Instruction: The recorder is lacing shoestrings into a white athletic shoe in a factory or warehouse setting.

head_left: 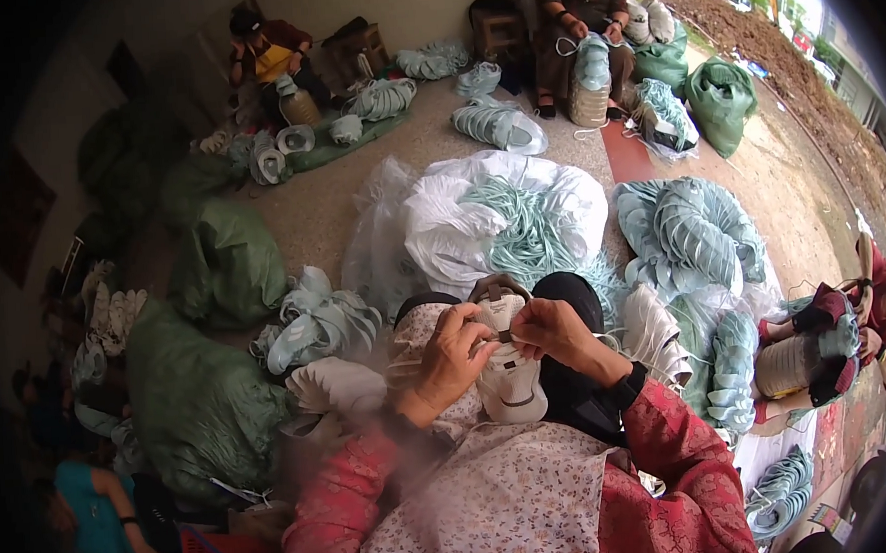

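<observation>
Cream shoe (512, 397) — between left hand (454, 354) and right hand (563, 337).

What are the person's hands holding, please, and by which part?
A pale, shoe-shaped piece: left hand and right hand pinch it near its middle; the exact spot is hidden.

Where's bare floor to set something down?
Main patch: floor between the dark-green sack and the clear plastic beside the white sack. Also pale paving right of the stacked blue pieces, below the green sack. Crowded: around left hand and right hand, bundles flanking the shoe upper.
</observation>
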The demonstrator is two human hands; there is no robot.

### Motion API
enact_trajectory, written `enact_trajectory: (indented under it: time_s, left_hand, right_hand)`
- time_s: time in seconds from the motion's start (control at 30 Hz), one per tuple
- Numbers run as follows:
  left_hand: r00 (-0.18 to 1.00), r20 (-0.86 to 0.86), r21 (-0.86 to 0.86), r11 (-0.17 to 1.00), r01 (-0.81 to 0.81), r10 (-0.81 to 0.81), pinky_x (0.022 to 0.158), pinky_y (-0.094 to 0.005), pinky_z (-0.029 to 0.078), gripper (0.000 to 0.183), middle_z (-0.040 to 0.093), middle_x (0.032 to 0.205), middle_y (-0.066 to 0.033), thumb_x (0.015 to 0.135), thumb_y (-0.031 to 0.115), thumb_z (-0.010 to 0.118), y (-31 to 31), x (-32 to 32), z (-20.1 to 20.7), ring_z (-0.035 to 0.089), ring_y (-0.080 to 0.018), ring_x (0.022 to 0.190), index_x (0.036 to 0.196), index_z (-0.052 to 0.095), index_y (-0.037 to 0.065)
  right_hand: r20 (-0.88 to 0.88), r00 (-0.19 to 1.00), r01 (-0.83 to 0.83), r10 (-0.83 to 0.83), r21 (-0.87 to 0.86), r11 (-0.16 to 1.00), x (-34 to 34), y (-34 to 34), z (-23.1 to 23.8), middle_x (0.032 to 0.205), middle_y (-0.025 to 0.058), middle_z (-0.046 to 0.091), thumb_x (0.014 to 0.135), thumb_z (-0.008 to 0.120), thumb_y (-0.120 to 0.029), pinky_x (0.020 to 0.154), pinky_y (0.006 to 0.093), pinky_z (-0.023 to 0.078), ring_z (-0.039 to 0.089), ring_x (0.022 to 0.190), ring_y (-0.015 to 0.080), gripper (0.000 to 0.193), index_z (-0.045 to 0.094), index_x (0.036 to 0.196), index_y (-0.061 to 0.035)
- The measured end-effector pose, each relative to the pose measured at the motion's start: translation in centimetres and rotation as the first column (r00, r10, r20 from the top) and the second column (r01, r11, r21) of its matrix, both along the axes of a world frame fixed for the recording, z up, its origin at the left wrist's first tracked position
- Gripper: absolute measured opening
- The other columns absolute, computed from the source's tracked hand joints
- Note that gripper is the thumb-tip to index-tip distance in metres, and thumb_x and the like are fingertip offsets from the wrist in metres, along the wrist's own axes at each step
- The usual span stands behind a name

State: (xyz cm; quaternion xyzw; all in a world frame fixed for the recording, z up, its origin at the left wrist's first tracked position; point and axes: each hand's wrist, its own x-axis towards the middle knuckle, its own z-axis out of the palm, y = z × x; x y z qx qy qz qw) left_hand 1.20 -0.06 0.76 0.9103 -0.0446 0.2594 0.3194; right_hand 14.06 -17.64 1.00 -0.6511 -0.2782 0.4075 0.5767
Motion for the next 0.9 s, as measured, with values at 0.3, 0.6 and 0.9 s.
enact_trajectory:
  time_s: [0.3,0.6,0.9]
  left_hand:
    - [0.995,0.1,0.275,0.961,-0.034,0.006,0.087,-0.0391,0.045,0.013,0.055,0.105,-0.0128,0.075,0.002,0.068,-0.1,-0.1,2.4,0.056,-0.0319,0.097,0.084,0.06,0.003]
    - [0.497,0.535,0.332,0.371,-0.867,0.683,0.086,-0.0441,0.042,0.005,0.053,0.104,-0.0125,0.084,0.002,0.059,18.3,-13.5,7.8,0.051,-0.0331,0.099,0.086,0.057,0.006]
    - [0.689,-0.017,0.251,0.67,-0.698,0.725,0.083,-0.0406,0.045,0.019,0.057,0.093,-0.014,0.075,0.009,0.071,18.7,-17.7,-1.1,0.055,-0.0347,0.094,0.089,0.06,0.004]
  right_hand:
    - [0.126,0.991,0.042,-0.046,0.031,0.999,0.4,-0.9,-0.9,0.088,0.0061,0.065,0.093,0.056,-0.005,0.067,0.0259,0.052,0.064,0.075,0.0143,0.008,0.058,0.099,-0.0005]
    - [0.052,0.217,0.79,-0.975,0.578,0.207,13.0,-25.8,1.7,0.104,0.0108,0.068,0.098,0.055,-0.018,0.075,0.0283,0.055,0.068,0.085,0.0162,0.019,0.061,0.104,-0.002]
    - [-0.037,0.357,0.934,-0.933,0.033,0.356,9.6,-27.5,-7.8,0.1,0.0103,0.06,0.087,0.068,-0.018,0.048,0.0299,0.054,0.064,0.065,0.0184,0.049,0.046,0.125,0.0018]
